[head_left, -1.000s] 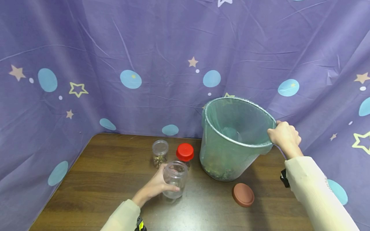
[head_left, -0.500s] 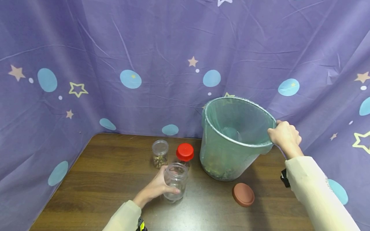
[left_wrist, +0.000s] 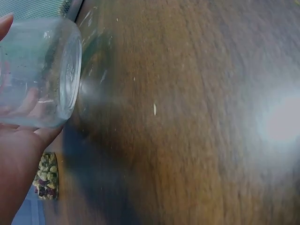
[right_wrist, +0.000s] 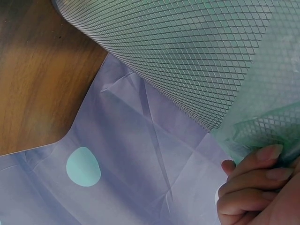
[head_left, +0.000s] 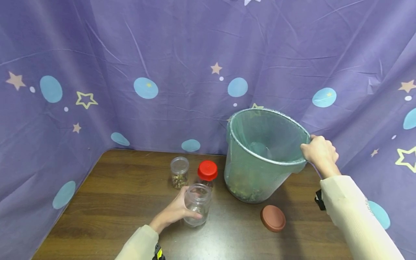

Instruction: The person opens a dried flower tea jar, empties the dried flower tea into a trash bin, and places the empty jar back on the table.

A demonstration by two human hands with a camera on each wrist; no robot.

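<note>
My left hand (head_left: 175, 208) grips a clear lidless jar (head_left: 202, 204) from its left side, thumb across the front. In the left wrist view the jar's (left_wrist: 42, 61) base is close over the tabletop, and the fingers show through its wall. My right hand (head_left: 320, 153) holds the rim of a wire-mesh wastebasket (head_left: 256, 177) lined with a green bag. The basket is tilted, and yellowish-green bits show low through its side. In the right wrist view the fingers (right_wrist: 255, 178) curl at the bag-covered rim.
Behind the jar stand a red-lidded jar (head_left: 207, 170) and a clear-lidded jar (head_left: 180, 173) holding dried, mottled pieces. A round terracotta-coloured lid (head_left: 273, 218) lies right of centre. One tiny pale speck (left_wrist: 155, 109) is on the wooden table (head_left: 107, 202). A purple curtain (head_left: 182, 72) hangs behind.
The clear jar in my left hand has shifted slightly down and to the right since a second ago, then stays still. My right hand and the wastebasket hold their place.
</note>
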